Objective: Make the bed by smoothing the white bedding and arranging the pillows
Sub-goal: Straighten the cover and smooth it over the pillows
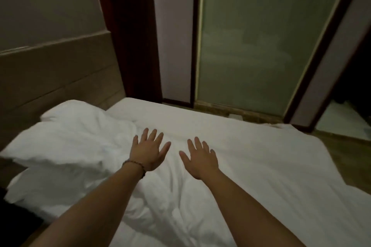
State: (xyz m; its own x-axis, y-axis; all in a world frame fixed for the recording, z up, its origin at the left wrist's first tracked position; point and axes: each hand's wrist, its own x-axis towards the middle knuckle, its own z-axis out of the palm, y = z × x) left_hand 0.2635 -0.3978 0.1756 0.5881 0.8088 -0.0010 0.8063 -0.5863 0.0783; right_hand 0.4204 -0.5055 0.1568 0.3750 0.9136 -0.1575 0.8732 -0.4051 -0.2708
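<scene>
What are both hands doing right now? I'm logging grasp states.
Left hand: open, fingers spread over the white bedding, holding nothing.
Right hand: open, fingers spread, holding nothing.

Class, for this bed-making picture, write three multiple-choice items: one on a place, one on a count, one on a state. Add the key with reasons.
1. Where is the pillow?
A. at the foot of the bed
B. by the headboard, left of the hands
C. on the floor

2. How many wrists wear a beaded bracelet?
A. none
B. one
C. two

3. How are the hands?
A. fingers spread, gripping nothing
B. clenched in fists
C. gripping the pillow

Key:
1 B, it lies against the headboard.
2 B, only the left wrist has a bracelet.
3 A, left hand and right hand are spread over the white duvet.
</scene>
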